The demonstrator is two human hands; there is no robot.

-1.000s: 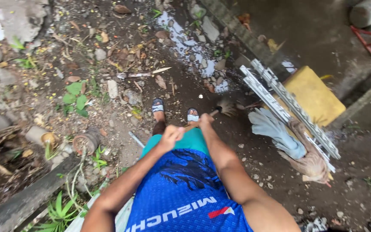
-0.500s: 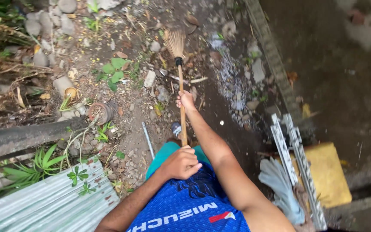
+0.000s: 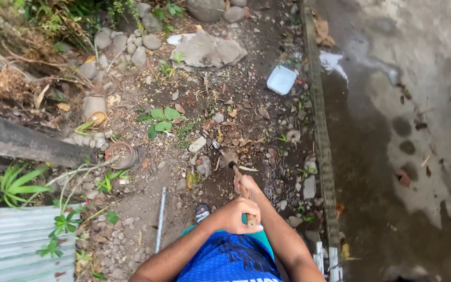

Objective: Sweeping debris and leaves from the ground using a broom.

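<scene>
Both my hands grip the thin wooden handle (image 3: pixel 236 171) of a stick broom. My left hand (image 3: pixel 237 214) is closed around the handle's near end, just above my blue shirt. My right hand (image 3: pixel 247 186) holds it a little further along. The short brown broom head (image 3: pixel 229 156) rests on the dirt among dry leaves (image 3: pixel 238 140) and small stones, close in front of my sandalled foot (image 3: pixel 201 211).
A concrete curb (image 3: pixel 319 130) divides the dirt strip from a wet concrete floor (image 3: pixel 392 156) on the right. A white plastic container (image 3: pixel 281 79) and a flat rock (image 3: pixel 210 49) lie ahead. At left are a corrugated metal sheet (image 3: pixel 11 235), a wooden beam (image 3: pixel 22 141), a rusty can (image 3: pixel 121 154) and a metal rod (image 3: pixel 159 219).
The broom, stretched out ahead half a second ago, has been drawn back toward my feet. My view has shifted; the yellow block and the bird are out of sight.
</scene>
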